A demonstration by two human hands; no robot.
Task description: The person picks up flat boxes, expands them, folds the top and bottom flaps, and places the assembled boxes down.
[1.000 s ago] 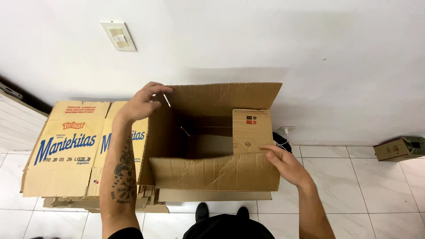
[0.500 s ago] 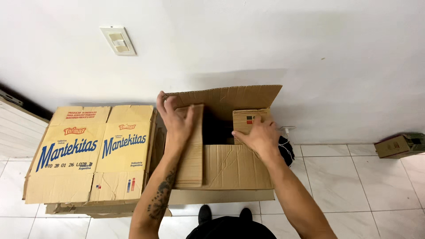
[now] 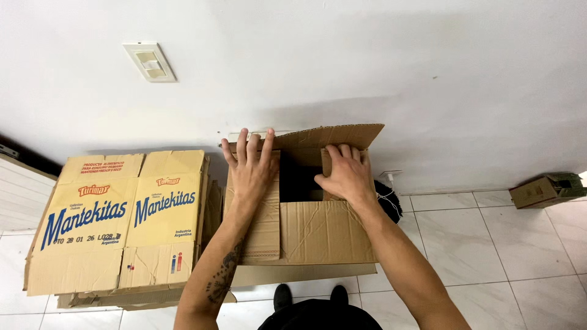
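A brown cardboard box [image 3: 318,235] stands on the floor against the white wall, right in front of me. My left hand [image 3: 249,168] lies flat, fingers spread, on the box's left flap, pressing it down over the opening. My right hand [image 3: 342,174] rests palm-down on the right flap, fingers over its far edge. The near flap is folded inward under both. The far flap [image 3: 333,137] still stands up against the wall. A dark gap shows between the two side flaps.
A closed yellow and blue printed carton [image 3: 116,220] sits directly left of the box, on flattened cardboard. A small cardboard box [image 3: 544,189] lies on the white tiled floor at the far right. A wall switch plate [image 3: 150,61] is above. My dark shoes [image 3: 309,296] show below.
A second ago my left hand held the left flap up and my right was on the near flap. Both side flaps have since been folded inward, and my hands now press on them.
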